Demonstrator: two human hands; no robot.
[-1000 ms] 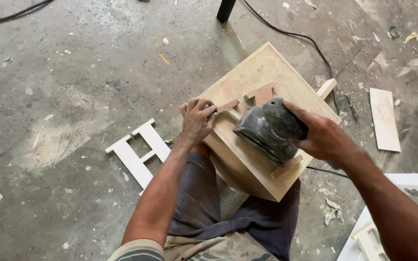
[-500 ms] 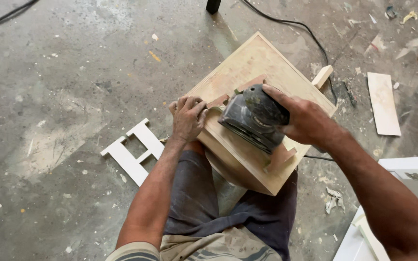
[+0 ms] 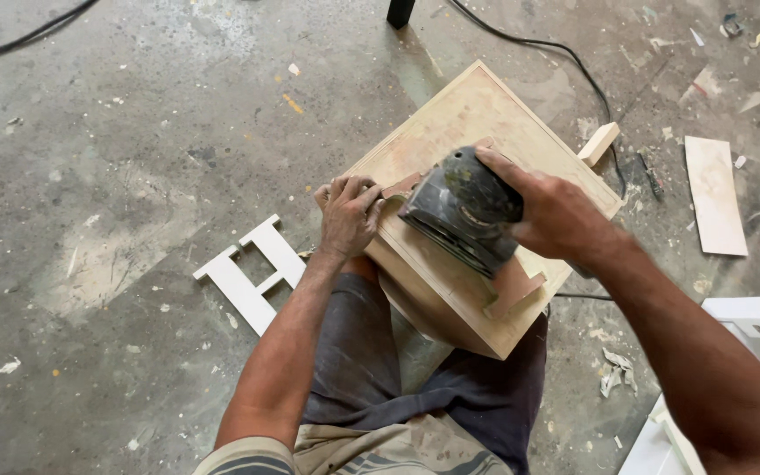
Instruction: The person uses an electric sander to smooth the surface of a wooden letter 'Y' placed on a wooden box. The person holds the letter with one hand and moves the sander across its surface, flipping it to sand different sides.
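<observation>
The right hand (image 3: 565, 215) has its fingers clamped on a dark sander (image 3: 461, 209) resting on the wooden board (image 3: 468, 114). The left hand (image 3: 349, 215), fingers curled together, pins a wooden cutout (image 3: 514, 286) to the board's edge.

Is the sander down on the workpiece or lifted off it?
Down: the sander, gripped by the right hand, rests its pad on the reddish wooden piece lying on the board.

Soft daylight, perhaps slight motion blur.

left hand (image 3: 349, 215): fingers curled, palm down, forearm extended | right hand (image 3: 556, 215): closed in grip, arm reaching inward
</observation>
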